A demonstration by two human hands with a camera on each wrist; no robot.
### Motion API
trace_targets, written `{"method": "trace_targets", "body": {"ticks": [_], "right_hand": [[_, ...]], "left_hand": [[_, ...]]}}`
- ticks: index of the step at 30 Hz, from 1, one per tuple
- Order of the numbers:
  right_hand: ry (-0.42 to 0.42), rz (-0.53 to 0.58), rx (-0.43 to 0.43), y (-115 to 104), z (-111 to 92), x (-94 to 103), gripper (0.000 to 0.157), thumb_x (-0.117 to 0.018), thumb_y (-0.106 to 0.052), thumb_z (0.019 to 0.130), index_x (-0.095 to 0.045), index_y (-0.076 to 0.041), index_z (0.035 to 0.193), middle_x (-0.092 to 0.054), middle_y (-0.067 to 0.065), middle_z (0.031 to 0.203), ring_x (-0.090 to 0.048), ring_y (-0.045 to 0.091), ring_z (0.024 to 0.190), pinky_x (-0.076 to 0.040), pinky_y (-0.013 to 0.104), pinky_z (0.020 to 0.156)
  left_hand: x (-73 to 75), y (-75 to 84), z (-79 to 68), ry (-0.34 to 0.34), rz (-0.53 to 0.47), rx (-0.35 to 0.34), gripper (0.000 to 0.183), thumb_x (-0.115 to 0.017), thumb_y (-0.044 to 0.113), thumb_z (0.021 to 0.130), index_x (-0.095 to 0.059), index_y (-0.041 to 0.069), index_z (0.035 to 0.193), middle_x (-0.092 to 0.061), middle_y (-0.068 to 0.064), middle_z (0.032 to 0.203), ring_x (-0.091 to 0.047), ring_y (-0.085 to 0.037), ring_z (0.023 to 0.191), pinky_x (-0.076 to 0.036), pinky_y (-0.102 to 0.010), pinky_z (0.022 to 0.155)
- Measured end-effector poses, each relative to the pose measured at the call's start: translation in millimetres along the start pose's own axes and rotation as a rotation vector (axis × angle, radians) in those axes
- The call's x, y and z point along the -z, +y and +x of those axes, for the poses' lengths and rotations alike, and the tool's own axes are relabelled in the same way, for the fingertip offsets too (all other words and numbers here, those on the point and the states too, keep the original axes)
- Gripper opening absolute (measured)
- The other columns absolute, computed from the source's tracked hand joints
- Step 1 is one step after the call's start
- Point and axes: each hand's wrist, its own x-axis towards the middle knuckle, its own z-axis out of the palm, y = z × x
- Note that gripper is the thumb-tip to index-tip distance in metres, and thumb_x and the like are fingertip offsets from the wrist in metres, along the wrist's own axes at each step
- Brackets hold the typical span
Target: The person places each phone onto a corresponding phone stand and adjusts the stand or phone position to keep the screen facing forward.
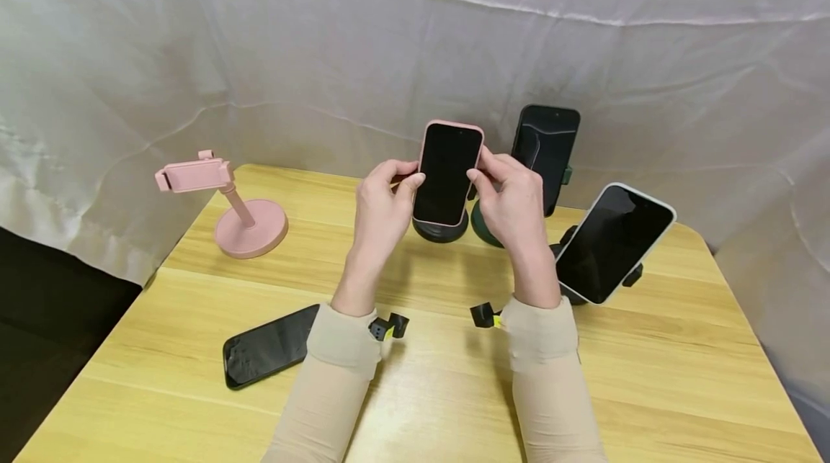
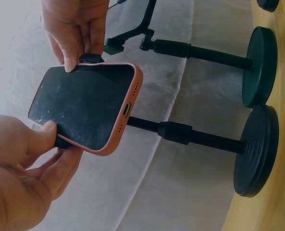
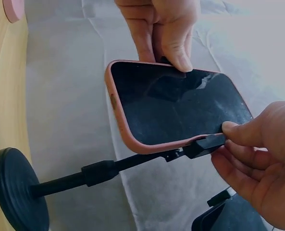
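A smartphone in a pink case (image 1: 447,182) stands upright, its dark screen facing me, on a black phone stand (image 1: 441,231). My left hand (image 1: 384,202) pinches the phone's left edge, thumb on the front and fingers behind. At the opposite edge my right hand (image 1: 515,198) pinches phone and holder together, its thumb at the screen's border. In the right wrist view a black clamp arm (image 3: 205,145) grips the case's side beside my right thumb. The stand's thin pole (image 2: 216,140) runs from its round base up behind the phone, which hides the holder's back.
A black phone (image 1: 547,150) sits on a green stand (image 2: 260,67) just right of the black one. Farther right, a white-edged phone (image 1: 616,243) leans tilted in another holder. A pink stand (image 1: 251,229) is at left, its holder bare. Another phone (image 1: 269,349) lies near my left sleeve.
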Motion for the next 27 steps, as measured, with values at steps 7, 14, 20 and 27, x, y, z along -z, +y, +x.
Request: {"method": "trace_targets", "body": {"ticks": [7, 14, 20, 27], "right_hand": [[-0.018, 0.11, -0.026, 3, -2, -9.0, 0.043, -0.073, -0.002, 0.097, -0.064, -0.001, 0.139, -0.073, 0.017, 0.112, -0.072, 0.029, 0.098, -0.06, 0.041, 0.086], [-0.136, 0.152, -0.147, 4, -2, -8.8, 0.041, -0.075, -0.009, 0.097, -0.067, -0.003, 0.137, -0.072, 0.014, 0.117, -0.071, 0.026, 0.106, -0.06, 0.042, 0.091], [-0.213, 0.157, -0.213, 7, 0, -14.3, 0.032, -0.075, -0.013, 0.097, -0.07, -0.002, 0.127, -0.074, 0.014, 0.115, -0.071, 0.027, 0.106, -0.059, 0.043, 0.093], [-0.208, 0.157, -0.208, 13, 3, -19.2, 0.028, -0.076, -0.015, 0.097, -0.072, -0.002, 0.122, -0.075, 0.015, 0.112, -0.072, 0.027, 0.104, -0.06, 0.042, 0.092]], "left_hand": [[2.8, -1.2, 0.0, 0.019, 0.002, 0.028, 0.017, -0.075, 0.005, 0.096, -0.076, -0.002, 0.111, -0.074, -0.014, 0.111, -0.074, -0.024, 0.101, -0.06, -0.029, 0.089], [2.2, -4.2, 1.3, 0.01, -0.02, 0.001, 0.018, -0.073, 0.005, 0.097, -0.074, -0.004, 0.113, -0.072, -0.016, 0.11, -0.073, -0.023, 0.101, -0.058, -0.023, 0.087], [4.1, -6.7, -0.1, -0.01, 0.015, 0.023, 0.024, -0.072, 0.008, 0.098, -0.07, -0.002, 0.12, -0.07, -0.015, 0.115, -0.07, -0.023, 0.106, -0.058, -0.027, 0.091], [14.5, -9.1, -4.0, -0.014, 0.084, 0.026, 0.034, -0.071, 0.012, 0.098, -0.065, 0.001, 0.131, -0.063, -0.014, 0.128, -0.064, -0.029, 0.116, -0.056, -0.041, 0.097]]}}
